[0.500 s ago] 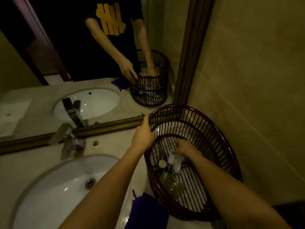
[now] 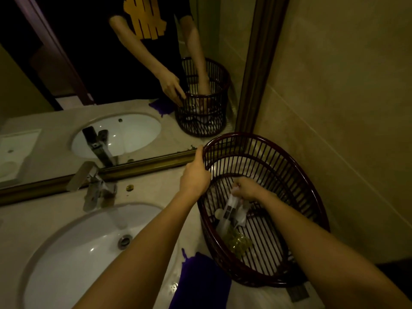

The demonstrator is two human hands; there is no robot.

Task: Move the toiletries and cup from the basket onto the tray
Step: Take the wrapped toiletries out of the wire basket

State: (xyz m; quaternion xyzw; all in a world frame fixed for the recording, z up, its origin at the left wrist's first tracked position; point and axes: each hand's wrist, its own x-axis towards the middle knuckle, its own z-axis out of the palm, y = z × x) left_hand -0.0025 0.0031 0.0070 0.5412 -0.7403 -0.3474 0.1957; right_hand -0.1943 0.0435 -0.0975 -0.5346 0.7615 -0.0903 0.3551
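Note:
A dark red slatted basket (image 2: 296, 181) stands on the counter in the corner beside the tiled wall. My left hand (image 2: 194, 175) grips its near-left rim. My right hand (image 2: 246, 188) is down inside the basket, fingers closed on the top of a clear wrapped toiletry packet (image 2: 234, 214). Under the packet lie a small white round item (image 2: 219, 212) and a yellowish crinkled packet (image 2: 239, 239) on the basket floor. No cup and no tray can be made out in this dim view.
A white sink (image 2: 73, 248) with a metal tap (image 2: 93, 186) fills the counter to the left. A purple cloth (image 2: 198, 284) lies at the counter's front edge beside the basket. The mirror (image 2: 66, 90) runs along the back; the wall closes the right side.
My right hand has closed on the wrapped packet and raised its top end slightly. My left hand stays on the basket rim.

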